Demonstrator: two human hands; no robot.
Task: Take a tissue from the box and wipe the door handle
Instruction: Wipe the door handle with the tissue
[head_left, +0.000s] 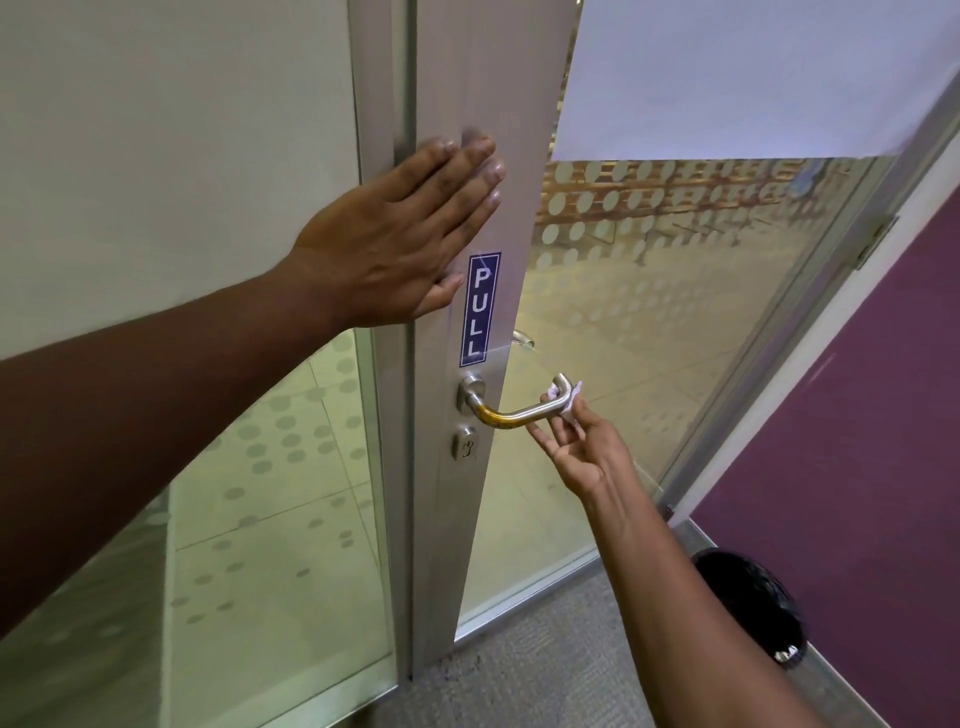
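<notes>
Left hand: your left hand (395, 234) lay flat on the metal door frame (457, 493), fingers (470, 171) stretched straight and side by side, holding nothing.
Right hand: your right hand (582, 441) reached up from below to the free end of the door handle (519, 413), palm turned upward.
Right fingers: your thumb and first fingers (563, 423) were pinched together on a small white tissue (570, 401); the remaining fingers hung loosely curled beneath.
Tissue: it sat bunched between your fingertips, pressed against the outer bend of the handle, with only a little of it showing.
Door handle: the silver lever ran from its round mount, well left of your right fingers, out to the tip you were touching; a yellowish patch marked the lever near the mount.
Sign: a blue PULL label (480, 309) stood on the frame just right of your left thumb and above the handle mount.
Keyhole: the lock cylinder (466, 444) sat below the mount, left of your right fingers.
Bin: a black-lined bin (753, 603) stood on the floor, far below and right of your right fingers.
</notes>
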